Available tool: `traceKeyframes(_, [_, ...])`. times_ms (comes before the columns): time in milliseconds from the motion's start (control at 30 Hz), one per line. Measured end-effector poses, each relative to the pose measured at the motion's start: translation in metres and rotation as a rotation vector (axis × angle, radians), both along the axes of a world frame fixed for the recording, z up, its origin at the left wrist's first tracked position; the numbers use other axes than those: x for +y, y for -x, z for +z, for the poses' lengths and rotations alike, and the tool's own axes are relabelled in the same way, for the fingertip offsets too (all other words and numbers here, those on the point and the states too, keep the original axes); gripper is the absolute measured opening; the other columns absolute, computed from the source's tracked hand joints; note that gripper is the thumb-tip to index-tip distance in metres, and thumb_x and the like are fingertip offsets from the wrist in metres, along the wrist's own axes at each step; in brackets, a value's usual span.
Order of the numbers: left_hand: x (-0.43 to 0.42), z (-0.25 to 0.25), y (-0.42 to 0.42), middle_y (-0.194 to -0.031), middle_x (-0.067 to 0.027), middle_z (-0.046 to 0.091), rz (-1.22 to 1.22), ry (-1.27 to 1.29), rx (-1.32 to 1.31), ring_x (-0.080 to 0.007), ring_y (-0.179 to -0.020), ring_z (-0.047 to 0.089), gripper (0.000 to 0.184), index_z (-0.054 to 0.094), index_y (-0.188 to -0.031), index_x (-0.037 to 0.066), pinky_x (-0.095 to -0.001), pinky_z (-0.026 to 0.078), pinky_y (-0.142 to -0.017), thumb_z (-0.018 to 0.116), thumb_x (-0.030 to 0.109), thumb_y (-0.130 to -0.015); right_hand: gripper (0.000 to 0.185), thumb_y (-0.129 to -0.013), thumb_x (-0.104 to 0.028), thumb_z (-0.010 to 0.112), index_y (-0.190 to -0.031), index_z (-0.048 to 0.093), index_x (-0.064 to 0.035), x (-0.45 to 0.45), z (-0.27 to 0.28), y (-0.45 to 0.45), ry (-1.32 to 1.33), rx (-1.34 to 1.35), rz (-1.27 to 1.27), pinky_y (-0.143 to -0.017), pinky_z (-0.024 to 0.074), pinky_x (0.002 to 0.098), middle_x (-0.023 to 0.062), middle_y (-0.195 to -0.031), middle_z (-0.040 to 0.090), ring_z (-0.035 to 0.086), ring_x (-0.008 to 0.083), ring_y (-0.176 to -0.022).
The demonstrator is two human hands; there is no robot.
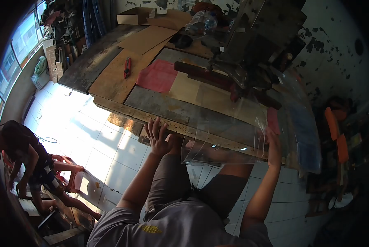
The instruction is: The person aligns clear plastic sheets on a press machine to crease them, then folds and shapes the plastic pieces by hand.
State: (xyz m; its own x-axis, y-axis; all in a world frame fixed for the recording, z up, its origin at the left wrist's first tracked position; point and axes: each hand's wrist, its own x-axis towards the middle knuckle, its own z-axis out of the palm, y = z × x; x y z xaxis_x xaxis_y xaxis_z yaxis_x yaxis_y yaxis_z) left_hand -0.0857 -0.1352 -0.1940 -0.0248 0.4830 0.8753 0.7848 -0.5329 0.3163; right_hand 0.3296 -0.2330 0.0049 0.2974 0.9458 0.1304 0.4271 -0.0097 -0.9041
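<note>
My left hand [156,138] rests at the front edge of the worktable [147,114], its fingers spread and nothing in them. At the right, my right hand [274,145] grips the side of a clear plastic sheet [217,131]. The sheet lies over the table's front edge and hangs down above my lap. Beneath it runs a cream strip [185,87] with a pink-red piece [159,76] at its left end. Above the strip sits the dark bar [203,74] of a machine [238,68].
Red-handled pliers or cutters [127,67] lie on the table's left part. Behind are flat cardboard [145,40], an open box [136,16] and a plastic bottle [211,22]. More clear plastic [306,136] hangs at the right. Another person [30,160] bends at the lower left, near a red stool [69,166].
</note>
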Motion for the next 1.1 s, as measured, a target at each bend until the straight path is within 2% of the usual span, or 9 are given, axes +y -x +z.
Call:
traceKeyframes(133, [-0.007, 0.010, 0.000, -0.155, -0.0190, 0.042, -0.007, 0.029, -0.006, -0.0459, -0.147, 0.032, 0.056, 0.055, -0.137, 0.012, -0.0626, 0.017, -0.122, 0.071, 0.031, -0.087, 0.030, -0.102, -0.015, 0.066, -0.129, 0.066, -0.0002, 0.009, -0.018, 0.012, -0.170, 0.070, -0.024, -0.076, 0.0454, 0.0229, -0.0022, -0.091, 0.064, 0.057, 0.0052, -0.083])
traceKeyframes(333, [-0.035, 0.056, 0.000, -0.149, -0.0169, 0.050, -0.031, 0.154, -0.059, -0.0419, -0.145, 0.038, 0.048, 0.060, -0.132, 0.009, -0.0601, 0.018, -0.122, 0.055, 0.039, -0.095, 0.030, -0.100, -0.022, 0.070, -0.117, 0.068, 0.0027, -0.060, -0.026, 0.017, -0.349, 0.087, -0.010, -0.082, 0.0489, 0.0268, 0.0046, -0.096, 0.070, 0.061, 0.0092, -0.085])
traceKeyframes(400, [-0.047, 0.089, -0.005, -0.144, -0.0149, 0.056, -0.048, 0.197, -0.103, -0.0373, -0.142, 0.043, 0.056, 0.063, -0.131, 0.008, -0.0567, 0.019, -0.122, 0.040, 0.048, -0.100, 0.021, -0.097, -0.012, 0.070, -0.113, 0.070, 0.0018, -0.083, -0.025, 0.022, -0.402, 0.070, -0.096, -0.079, 0.0493, 0.0261, 0.0033, -0.093, 0.069, 0.062, 0.0102, -0.082])
traceKeyframes(533, [-0.052, 0.150, -0.025, -0.140, -0.0171, 0.058, -0.446, 0.340, -0.128, -0.0341, -0.136, 0.051, 0.061, 0.050, -0.146, 0.005, -0.0504, 0.025, -0.120, 0.043, 0.048, -0.103, 0.020, -0.091, -0.011, 0.076, -0.107, 0.072, -0.0007, -0.117, -0.041, -0.003, -0.489, -0.014, -0.093, -0.077, 0.0514, 0.0298, 0.0055, -0.092, 0.070, 0.064, 0.0142, -0.081])
traceKeyframes(633, [-0.063, 0.181, -0.050, -0.138, -0.0186, 0.059, -0.833, 0.566, -0.449, -0.0322, -0.132, 0.056, 0.062, 0.042, -0.151, 0.004, -0.0447, 0.037, -0.114, 0.055, 0.039, -0.101, 0.027, -0.090, -0.018, 0.079, -0.111, 0.072, -0.0026, -0.122, -0.032, -0.004, -0.575, 0.077, -0.086, -0.073, 0.0502, 0.0310, 0.0070, -0.091, 0.069, 0.062, 0.0150, -0.079])
traceKeyframes(667, [-0.064, 0.183, -0.052, -0.122, -0.0172, 0.068, -0.824, 0.583, -0.426, -0.0255, -0.115, 0.067, 0.059, 0.042, -0.150, 0.003, -0.0364, 0.049, -0.099, 0.064, 0.024, -0.100, 0.031, -0.089, -0.021, 0.081, -0.113, 0.072, -0.0032, -0.124, -0.029, -0.002, -0.606, 0.126, -0.086, -0.071, 0.0496, 0.0312, 0.0074, -0.090, 0.068, 0.062, 0.0152, -0.078])
traceKeyframes(800, [-0.066, 0.214, -0.063, -0.086, -0.0077, 0.075, -1.014, 0.807, -0.813, -0.0101, -0.077, 0.069, 0.041, 0.048, -0.140, 0.000, -0.0246, 0.054, -0.071, 0.061, 0.009, -0.103, 0.050, -0.092, -0.037, 0.078, -0.122, 0.064, 0.0013, -0.133, -0.018, 0.003, -0.596, 0.200, -0.126, -0.072, 0.0435, 0.0294, 0.0071, -0.092, 0.065, 0.055, 0.0147, -0.081])
traceKeyframes(900, [-0.067, 0.228, -0.059, -0.083, -0.0104, 0.072, -1.024, 0.803, -0.893, -0.0122, -0.066, 0.068, 0.042, 0.046, -0.141, -0.001, -0.0255, 0.054, -0.060, 0.061, 0.010, -0.103, 0.053, -0.092, -0.033, 0.078, -0.128, 0.062, 0.0024, -0.134, -0.017, 0.005, -0.596, 0.244, -0.097, -0.072, 0.0433, 0.0293, 0.0071, -0.096, 0.065, 0.055, 0.0145, -0.082])
traceKeyframes(1100, [-0.072, 0.241, -0.051, -0.083, -0.0094, 0.075, -0.953, 0.759, -0.875, -0.0081, -0.063, 0.066, 0.041, 0.049, -0.140, -0.003, -0.0235, 0.053, -0.060, 0.061, 0.012, -0.104, 0.053, -0.092, -0.031, 0.078, -0.128, 0.062, 0.0035, -0.116, -0.020, 0.014, -0.553, 0.309, -0.101, -0.072, 0.0423, 0.0283, 0.0070, -0.099, 0.065, 0.055, 0.0126, -0.082])
